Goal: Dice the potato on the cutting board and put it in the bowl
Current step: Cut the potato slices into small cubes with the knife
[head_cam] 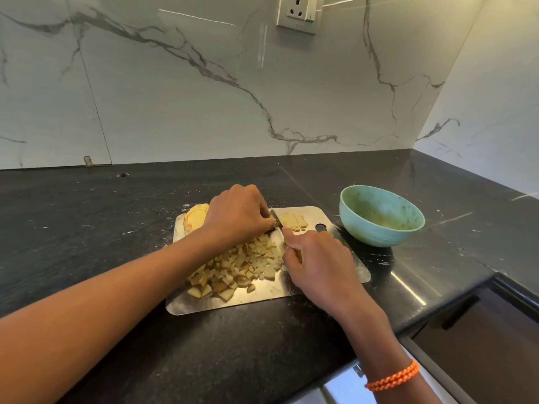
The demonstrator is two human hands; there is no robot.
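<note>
A steel cutting board point(341, 275) lies on the black counter. A heap of diced potato point(239, 269) covers its near left part. Potato strips point(293, 220) lie at its far edge, partly cut into cubes. My left hand point(237, 212) curls its fingers down beside the strips; what it holds is hidden. My right hand point(316, 263) grips a knife point(277, 220) with its blade pointing away, between my left fingers and the strips. A larger uncut potato piece point(196, 217) sits at the board's far left corner. The light green bowl point(380, 215) stands right of the board with nothing visible in it.
A marble wall with a power socket point(297, 13) rises behind the black counter point(116, 228) and turns along the right side. The counter's front edge drops off at lower right above a dark drawer front point(481, 330). An orange bracelet point(393, 377) circles my right wrist.
</note>
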